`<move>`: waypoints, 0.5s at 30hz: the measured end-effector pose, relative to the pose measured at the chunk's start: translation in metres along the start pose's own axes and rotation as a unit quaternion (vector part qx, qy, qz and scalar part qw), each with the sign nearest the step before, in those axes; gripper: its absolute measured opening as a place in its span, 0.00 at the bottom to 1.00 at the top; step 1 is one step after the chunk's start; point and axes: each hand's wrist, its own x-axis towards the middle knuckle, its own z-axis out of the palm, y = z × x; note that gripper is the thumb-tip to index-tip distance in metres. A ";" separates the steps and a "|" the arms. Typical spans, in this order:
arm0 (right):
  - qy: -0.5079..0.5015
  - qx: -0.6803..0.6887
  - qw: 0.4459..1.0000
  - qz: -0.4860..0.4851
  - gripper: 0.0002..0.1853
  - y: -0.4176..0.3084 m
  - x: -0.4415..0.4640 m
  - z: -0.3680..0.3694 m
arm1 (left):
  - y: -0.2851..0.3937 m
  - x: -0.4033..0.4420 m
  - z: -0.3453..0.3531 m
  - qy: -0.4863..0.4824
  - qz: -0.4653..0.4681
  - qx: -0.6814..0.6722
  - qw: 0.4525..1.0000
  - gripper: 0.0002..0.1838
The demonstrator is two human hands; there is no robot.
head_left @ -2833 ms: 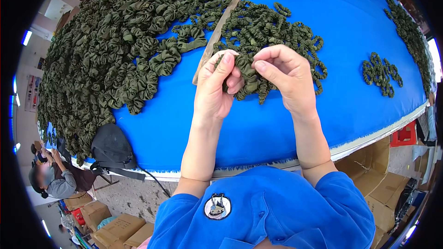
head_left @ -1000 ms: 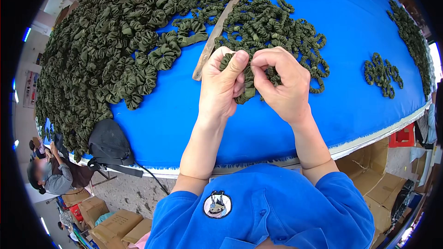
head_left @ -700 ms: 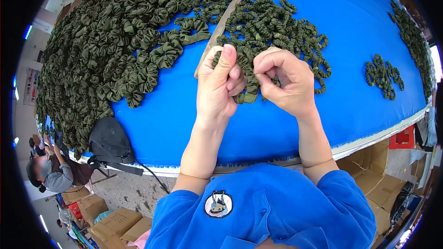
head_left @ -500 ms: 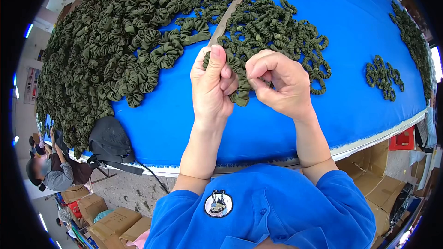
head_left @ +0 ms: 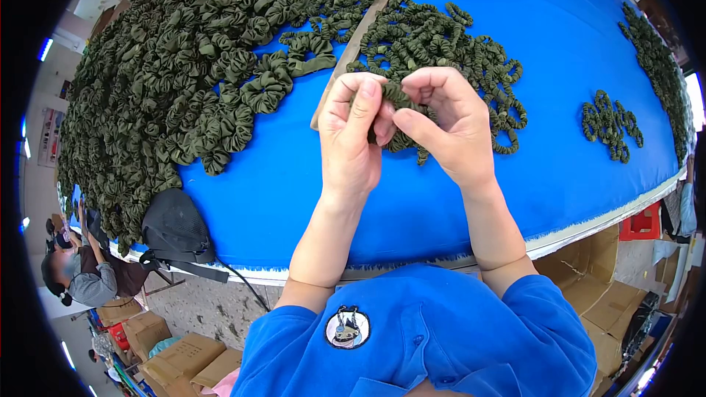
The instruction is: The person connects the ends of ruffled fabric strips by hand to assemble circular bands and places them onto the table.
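Note:
A dark green scrunchie (head_left: 397, 97) is held up between my two hands, above the blue-covered table (head_left: 279, 198). My left hand (head_left: 351, 140) is closed on its left side, with the thumb on top. Around its right side curl the bent fingers and thumb of my right hand (head_left: 465, 132). Parts of the scrunchie are hidden by my fingers, and its outline blends with the pile of small, tightly gathered scrunchies (head_left: 448, 48) just behind. To the left spreads a large heap of fuller scrunchies (head_left: 184, 66) in the same green.
A wooden strip (head_left: 371, 18) lies between the two piles. A small cluster of scrunchies (head_left: 612, 125) and a long row (head_left: 651, 51) are at the right. A black cap (head_left: 175, 224) rests at the near left edge. Cardboard boxes (head_left: 184, 356) stand below; another person (head_left: 92, 276) is at far left.
My right hand has opened from a tight pinch into a wider curl around the scrunchie. My left hand has shifted slightly right, and the scrunchie's hanging end has been drawn up between the hands.

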 end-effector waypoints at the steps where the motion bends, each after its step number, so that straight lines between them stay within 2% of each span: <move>1: 0.002 -0.003 1.000 0.016 0.09 0.000 -0.002 0.000 | -0.002 -0.001 -0.001 -0.003 -0.006 0.005 1.000 0.06; 5: 0.008 -0.013 0.998 0.062 0.10 0.005 -0.008 -0.005 | -0.009 -0.002 -0.010 -0.014 -0.021 0.019 0.999 0.07; 10: -0.044 -0.026 0.994 0.092 0.08 0.013 -0.007 -0.014 | -0.001 0.008 -0.026 -0.006 -0.046 -0.056 0.997 0.10; 14: 0.034 0.119 0.983 0.135 0.05 0.015 0.002 -0.009 | -0.004 0.009 -0.017 -0.042 -0.080 -0.147 0.985 0.11; 15: 0.034 0.118 0.983 0.133 0.05 0.015 0.004 -0.009 | -0.005 0.009 -0.015 -0.044 -0.080 -0.148 0.985 0.11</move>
